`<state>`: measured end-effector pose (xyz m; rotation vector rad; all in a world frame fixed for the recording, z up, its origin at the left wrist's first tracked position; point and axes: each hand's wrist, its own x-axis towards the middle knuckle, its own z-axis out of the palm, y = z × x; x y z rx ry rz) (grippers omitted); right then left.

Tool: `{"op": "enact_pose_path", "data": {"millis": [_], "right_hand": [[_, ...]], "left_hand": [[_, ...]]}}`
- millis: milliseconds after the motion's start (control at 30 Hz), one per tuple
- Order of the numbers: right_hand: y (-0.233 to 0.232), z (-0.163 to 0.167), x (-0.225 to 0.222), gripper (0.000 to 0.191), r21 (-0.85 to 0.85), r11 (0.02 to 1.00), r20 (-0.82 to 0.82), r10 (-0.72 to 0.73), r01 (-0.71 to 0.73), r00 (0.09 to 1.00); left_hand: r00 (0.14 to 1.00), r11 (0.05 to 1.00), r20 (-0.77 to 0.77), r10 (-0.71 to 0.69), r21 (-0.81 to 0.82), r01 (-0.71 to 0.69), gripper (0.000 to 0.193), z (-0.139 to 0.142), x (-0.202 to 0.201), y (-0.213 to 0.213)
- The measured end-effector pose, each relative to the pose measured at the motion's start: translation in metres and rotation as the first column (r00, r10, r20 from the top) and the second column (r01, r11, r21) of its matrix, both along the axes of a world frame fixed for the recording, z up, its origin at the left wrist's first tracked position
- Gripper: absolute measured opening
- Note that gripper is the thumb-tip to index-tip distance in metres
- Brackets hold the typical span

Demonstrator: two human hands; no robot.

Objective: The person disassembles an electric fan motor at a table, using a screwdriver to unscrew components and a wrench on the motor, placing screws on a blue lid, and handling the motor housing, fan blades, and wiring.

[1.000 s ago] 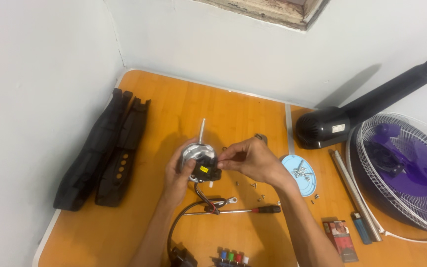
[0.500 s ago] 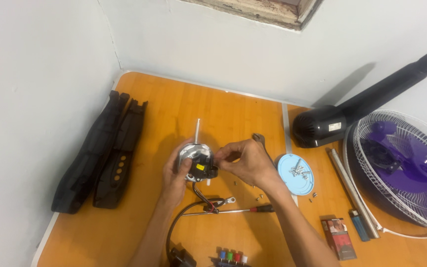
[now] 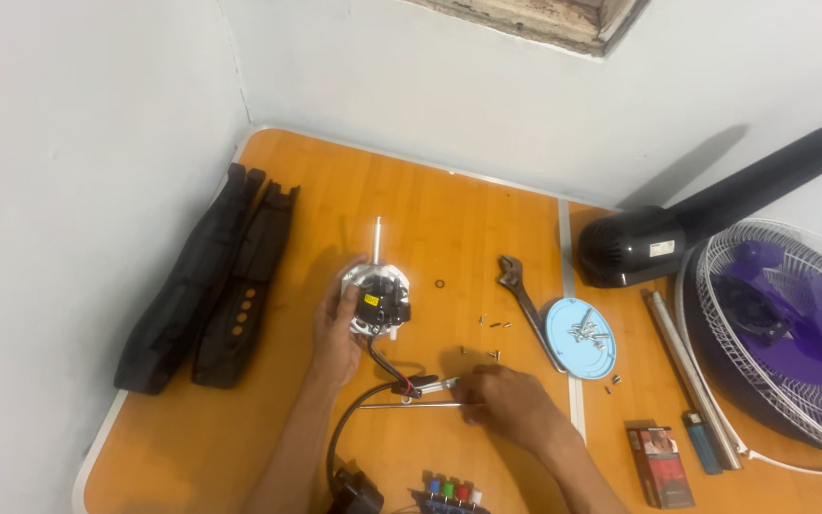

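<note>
My left hand (image 3: pixel 337 328) grips a small fan motor (image 3: pixel 378 297) with a metal shaft pointing away from me; black and red wires run from it toward me. My right hand (image 3: pixel 504 403) rests low on the orange table (image 3: pixel 430 209), fingers closed over the handle end of a screwdriver (image 3: pixel 420 405) whose thin shaft lies flat, pointing left. A small plier-like tool (image 3: pixel 430 385) lies just beside the fingers. Loose screws (image 3: pixel 493 325) are scattered between the motor and a black adjustable wrench (image 3: pixel 525 306).
Two black plastic stand halves (image 3: pixel 211 286) lie at the left. A light blue lid (image 3: pixel 582 336) holds screws. A black fan housing (image 3: pixel 654 246), purple blades in a white grille (image 3: pixel 792 328), metal rods (image 3: pixel 682 357), a red box (image 3: pixel 660 464), a blue lighter (image 3: pixel 702 442), a coloured-button switch block (image 3: pixel 449 495).
My right hand left the motor and dropped toward me onto the screwdriver on the table. The left hand still holds the motor. The wrench, hidden before, now shows.
</note>
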<state>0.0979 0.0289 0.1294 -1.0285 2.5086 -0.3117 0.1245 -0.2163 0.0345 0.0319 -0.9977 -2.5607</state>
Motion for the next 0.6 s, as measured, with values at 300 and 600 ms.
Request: {"op": "enact_pose_path", "data": {"millis": [300,600], "right_hand": [[0.045,0.003,-0.009,0.014,-0.136,0.988,0.316,-0.032,0.078,0.948],[0.095,0.010,-0.030,0.022,-0.551,0.476,0.681,-0.219,0.686,0.699]], "left_hand": [[0.999,0.999,-0.026,0.023,0.032,-0.022,0.049,0.000,0.003,-0.005],[0.999,0.998,-0.032,0.036,0.049,-0.034,0.047,0.000,0.003,-0.006]]}}
